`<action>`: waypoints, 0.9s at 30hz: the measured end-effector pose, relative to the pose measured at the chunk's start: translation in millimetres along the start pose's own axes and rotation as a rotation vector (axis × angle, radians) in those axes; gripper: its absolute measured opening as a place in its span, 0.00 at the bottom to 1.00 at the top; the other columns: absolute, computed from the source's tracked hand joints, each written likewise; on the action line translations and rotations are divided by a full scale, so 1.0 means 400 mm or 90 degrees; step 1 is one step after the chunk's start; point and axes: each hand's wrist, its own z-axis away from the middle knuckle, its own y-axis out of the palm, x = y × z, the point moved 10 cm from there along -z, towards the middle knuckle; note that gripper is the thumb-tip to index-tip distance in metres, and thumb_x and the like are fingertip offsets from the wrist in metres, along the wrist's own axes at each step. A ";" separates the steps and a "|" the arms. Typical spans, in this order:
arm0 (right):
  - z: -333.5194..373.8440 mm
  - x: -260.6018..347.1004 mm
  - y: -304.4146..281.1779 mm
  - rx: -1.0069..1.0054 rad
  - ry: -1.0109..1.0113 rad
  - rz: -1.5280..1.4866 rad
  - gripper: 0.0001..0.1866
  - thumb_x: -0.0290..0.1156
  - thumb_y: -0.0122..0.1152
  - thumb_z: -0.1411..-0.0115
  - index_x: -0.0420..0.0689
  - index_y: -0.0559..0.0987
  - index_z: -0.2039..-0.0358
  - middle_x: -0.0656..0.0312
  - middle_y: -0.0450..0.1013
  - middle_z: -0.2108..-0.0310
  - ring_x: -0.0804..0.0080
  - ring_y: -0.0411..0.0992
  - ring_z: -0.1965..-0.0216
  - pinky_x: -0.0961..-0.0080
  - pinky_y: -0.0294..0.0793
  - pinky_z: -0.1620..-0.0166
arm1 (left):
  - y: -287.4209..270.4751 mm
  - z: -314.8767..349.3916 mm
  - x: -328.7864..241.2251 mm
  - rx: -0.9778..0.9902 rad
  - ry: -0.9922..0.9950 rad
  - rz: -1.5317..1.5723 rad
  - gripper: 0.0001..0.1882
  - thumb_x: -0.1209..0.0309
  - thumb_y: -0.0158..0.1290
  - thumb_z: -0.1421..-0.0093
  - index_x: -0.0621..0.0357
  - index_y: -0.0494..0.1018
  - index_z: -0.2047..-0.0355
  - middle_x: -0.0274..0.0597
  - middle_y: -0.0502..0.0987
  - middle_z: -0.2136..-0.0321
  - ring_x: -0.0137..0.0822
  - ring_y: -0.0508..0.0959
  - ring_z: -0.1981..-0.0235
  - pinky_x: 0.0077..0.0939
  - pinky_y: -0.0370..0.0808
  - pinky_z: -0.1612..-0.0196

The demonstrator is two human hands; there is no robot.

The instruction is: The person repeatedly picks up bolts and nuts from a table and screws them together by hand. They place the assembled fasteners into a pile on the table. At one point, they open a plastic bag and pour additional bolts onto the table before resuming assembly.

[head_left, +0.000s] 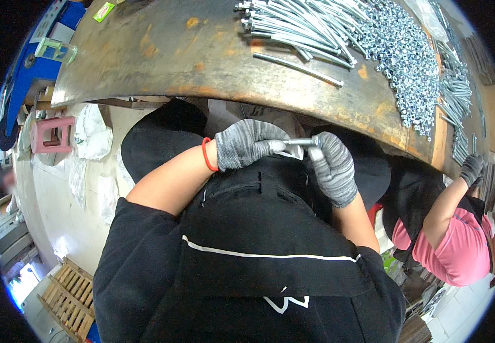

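In front of my lap I hold a metal bolt level between both hands, below the table's near edge. My left hand, in a grey knitted glove, is closed round one end. My right hand, gloved alike, pinches the other end, where a wider head or nut shows by the fingertips. Fingers hide parts of the bolt. On the table lies a single long bolt, apart from a heap of long bolts. Beside that heap spreads a large pile of small nuts.
The worn metal table curves across the top. At right a co-worker in a pink shirt has a gloved hand near more bolts. A pink stool and white bags stand left; a wooden pallet is lower left.
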 end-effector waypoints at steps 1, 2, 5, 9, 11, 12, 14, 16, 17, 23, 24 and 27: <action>0.022 -0.021 0.019 0.024 0.029 -0.068 0.07 0.29 0.54 0.44 0.40 0.73 0.66 0.52 0.70 0.71 0.53 0.70 0.70 0.66 0.71 0.64 | 0.022 0.000 -0.011 0.048 0.040 -0.033 0.14 0.67 0.55 0.43 0.62 0.74 0.59 0.44 0.79 0.66 0.33 0.77 0.63 0.26 0.72 0.56; 0.036 -0.027 0.037 0.090 0.082 -0.180 0.07 0.28 0.55 0.45 0.40 0.73 0.66 0.51 0.70 0.70 0.53 0.71 0.69 0.64 0.71 0.65 | 0.044 -0.002 -0.022 0.095 0.085 -0.066 0.14 0.67 0.55 0.43 0.62 0.75 0.59 0.45 0.79 0.67 0.34 0.78 0.63 0.26 0.72 0.56; 0.091 -0.071 0.071 0.165 0.129 -0.098 0.09 0.31 0.54 0.45 0.40 0.73 0.67 0.49 0.70 0.73 0.50 0.70 0.71 0.63 0.70 0.67 | 0.078 -0.045 0.016 0.201 0.068 -0.098 0.13 0.66 0.55 0.43 0.61 0.76 0.61 0.46 0.79 0.66 0.37 0.78 0.63 0.27 0.72 0.57; 0.097 -0.078 0.102 0.283 0.161 -0.051 0.10 0.34 0.51 0.43 0.39 0.73 0.67 0.47 0.69 0.75 0.47 0.68 0.73 0.63 0.68 0.69 | 0.104 -0.079 0.069 0.288 0.054 -0.220 0.13 0.64 0.54 0.43 0.59 0.76 0.62 0.47 0.79 0.66 0.40 0.78 0.63 0.29 0.73 0.58; 0.118 -0.115 0.120 0.230 0.225 -0.158 0.14 0.37 0.48 0.39 0.40 0.71 0.75 0.54 0.64 0.86 0.62 0.65 0.83 0.70 0.64 0.75 | 0.106 -0.090 0.076 0.281 0.077 -0.282 0.13 0.61 0.53 0.43 0.55 0.77 0.62 0.47 0.78 0.66 0.43 0.77 0.63 0.31 0.72 0.58; 0.140 -0.148 0.140 0.221 0.318 -0.229 0.15 0.38 0.48 0.39 0.40 0.71 0.75 0.56 0.65 0.86 0.64 0.65 0.83 0.70 0.64 0.75 | 0.102 -0.099 0.075 0.260 0.114 -0.373 0.13 0.60 0.53 0.43 0.54 0.77 0.63 0.46 0.78 0.67 0.44 0.77 0.64 0.31 0.72 0.59; 0.191 -0.206 0.184 0.199 0.500 -0.372 0.16 0.40 0.48 0.39 0.40 0.71 0.75 0.58 0.66 0.86 0.68 0.64 0.83 0.71 0.63 0.75 | 0.103 -0.129 0.103 0.279 0.114 -0.513 0.13 0.60 0.52 0.43 0.53 0.77 0.64 0.45 0.78 0.68 0.45 0.77 0.64 0.34 0.72 0.60; 0.213 -0.261 0.196 0.186 0.531 -0.246 0.15 0.39 0.51 0.40 0.38 0.73 0.69 0.57 0.71 0.79 0.70 0.67 0.77 0.73 0.67 0.70 | 0.072 -0.172 0.212 0.267 -0.018 -0.350 0.16 0.56 0.46 0.40 0.51 0.75 0.60 0.44 0.77 0.61 0.44 0.75 0.59 0.39 0.70 0.55; 0.214 -0.284 0.190 0.177 0.496 -0.147 0.15 0.39 0.52 0.40 0.37 0.73 0.67 0.56 0.72 0.77 0.69 0.68 0.75 0.73 0.68 0.68 | 0.020 -0.216 0.246 0.158 -0.024 -0.498 0.18 0.55 0.44 0.39 0.52 0.74 0.59 0.45 0.75 0.58 0.45 0.74 0.55 0.39 0.68 0.52; 0.090 -0.195 0.007 0.100 0.318 -0.084 0.12 0.35 0.57 0.43 0.39 0.76 0.66 0.49 0.74 0.69 0.54 0.72 0.66 0.69 0.71 0.60 | 0.019 -0.205 0.504 0.172 -0.121 -0.620 0.24 0.51 0.39 0.38 0.56 0.72 0.53 0.48 0.72 0.51 0.47 0.70 0.49 0.38 0.62 0.45; 0.069 -0.190 -0.050 0.020 0.304 -0.089 0.10 0.32 0.56 0.43 0.38 0.76 0.66 0.52 0.74 0.69 0.57 0.73 0.66 0.70 0.71 0.60 | 0.045 -0.188 0.572 0.279 -0.184 -0.617 0.25 0.51 0.39 0.38 0.56 0.72 0.53 0.48 0.72 0.52 0.47 0.70 0.50 0.38 0.63 0.45; 0.057 -0.339 -0.173 -0.144 0.426 -0.090 0.15 0.31 0.56 0.43 0.39 0.73 0.56 0.52 0.73 0.61 0.60 0.72 0.61 0.72 0.70 0.55 | 0.108 -0.137 0.542 0.473 -0.332 -0.592 0.24 0.51 0.41 0.38 0.57 0.72 0.53 0.47 0.74 0.53 0.46 0.72 0.52 0.36 0.65 0.47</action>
